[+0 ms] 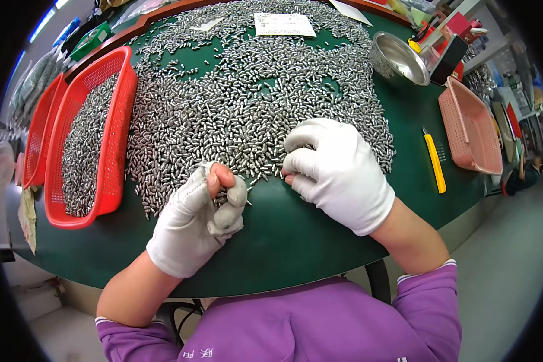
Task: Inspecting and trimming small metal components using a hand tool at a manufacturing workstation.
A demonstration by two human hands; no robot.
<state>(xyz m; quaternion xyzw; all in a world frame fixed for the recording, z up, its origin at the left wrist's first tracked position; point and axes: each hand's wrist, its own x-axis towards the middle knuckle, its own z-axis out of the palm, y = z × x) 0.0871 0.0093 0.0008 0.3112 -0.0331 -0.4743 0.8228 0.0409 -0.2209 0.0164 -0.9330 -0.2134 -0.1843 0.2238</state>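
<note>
A wide heap of several small silver metal pins covers the green table. My left hand, in a white glove with a bare thumb tip, is curled around a bunch of these pins at the heap's near edge. My right hand, also gloved in white, rests palm down on the near right edge of the heap, its fingers bent onto the pins. Whether it holds any pin is hidden under the glove.
A red basket partly filled with pins stands at the left, another red basket behind it. A steel bowl, a pink basket and a yellow utility knife lie to the right. A paper sheet lies at the back.
</note>
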